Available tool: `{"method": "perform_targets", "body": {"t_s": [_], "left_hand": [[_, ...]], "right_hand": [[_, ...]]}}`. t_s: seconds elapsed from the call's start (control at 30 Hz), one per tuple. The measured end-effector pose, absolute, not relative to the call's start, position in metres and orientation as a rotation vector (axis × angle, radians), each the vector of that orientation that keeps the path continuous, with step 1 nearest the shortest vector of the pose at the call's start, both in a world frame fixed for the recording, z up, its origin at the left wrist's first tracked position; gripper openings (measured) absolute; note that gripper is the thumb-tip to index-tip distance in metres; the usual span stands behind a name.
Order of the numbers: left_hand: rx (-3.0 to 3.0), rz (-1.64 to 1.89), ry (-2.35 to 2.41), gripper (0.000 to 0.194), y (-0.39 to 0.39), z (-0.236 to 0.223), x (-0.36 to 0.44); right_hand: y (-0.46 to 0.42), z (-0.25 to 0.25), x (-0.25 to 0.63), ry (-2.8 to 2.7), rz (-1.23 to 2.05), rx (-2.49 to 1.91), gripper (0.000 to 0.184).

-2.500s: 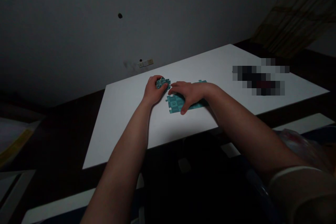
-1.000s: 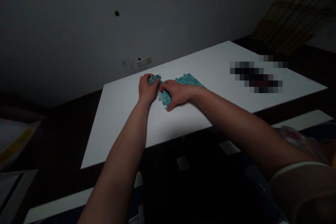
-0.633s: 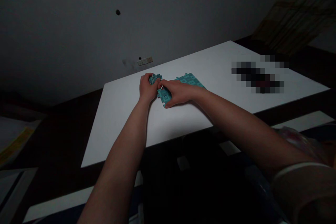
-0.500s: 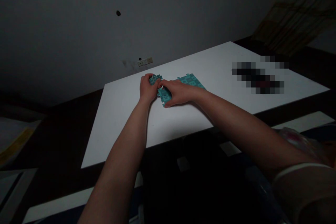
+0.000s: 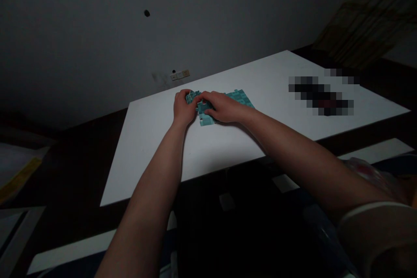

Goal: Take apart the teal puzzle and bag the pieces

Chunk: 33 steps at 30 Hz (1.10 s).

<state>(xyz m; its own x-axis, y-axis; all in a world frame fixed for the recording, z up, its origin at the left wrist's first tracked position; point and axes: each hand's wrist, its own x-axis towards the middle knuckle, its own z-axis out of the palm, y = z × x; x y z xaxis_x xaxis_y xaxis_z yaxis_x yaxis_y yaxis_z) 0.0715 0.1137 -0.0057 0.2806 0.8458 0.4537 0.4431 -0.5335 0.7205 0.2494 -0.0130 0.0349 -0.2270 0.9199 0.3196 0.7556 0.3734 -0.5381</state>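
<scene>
A teal, patterned jigsaw puzzle (image 5: 241, 96) lies partly joined on the white table, with tabs along its edges. At its left end, my left hand (image 5: 183, 108) curls around a smaller teal puzzle section (image 5: 193, 95), fingers over the far side and thumb toward the seam. My right hand (image 5: 225, 107) arches over the middle of the puzzle, its fingertips meeting my left thumb and its own thumb bent down onto the pieces. Below the right thumb the near left corner of the puzzle shows. The right hand covers much of the middle.
The white table (image 5: 146, 156) slants across the view against a grey wall. A blurred-out dark object (image 5: 321, 95) lies on its right part. A wall socket (image 5: 180, 75) sits behind the table's far edge. A pale stool or bench edge (image 5: 74, 247) shows at the lower left.
My right thumb has drawn up from the puzzle's near corner toward the fingers. That corner has shifted slightly away from me and now lies uncovered. My left hand stays nearly in place.
</scene>
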Motion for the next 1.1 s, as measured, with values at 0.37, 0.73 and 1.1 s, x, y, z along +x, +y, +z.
{"method": "perform_targets", "body": {"t_s": [0.37, 0.73, 1.1], "left_hand": [[2.168, 1.142, 1.085, 0.024, 0.111, -0.005, 0.071], [2.174, 1.071, 0.941, 0.009, 0.107, -0.001, 0.072], [2.227, 1.101, 0.958, 0.031, 0.109, -0.006, 0.072]], "right_hand": [[-0.002, 0.031, 0.260, -1.885, 0.278, -1.640, 0.033], [0.000, 0.027, 0.261, -1.836, 0.296, -1.621, 0.034], [0.002, 0.022, 0.264, -1.824, 0.203, -1.682, 0.030]]}}
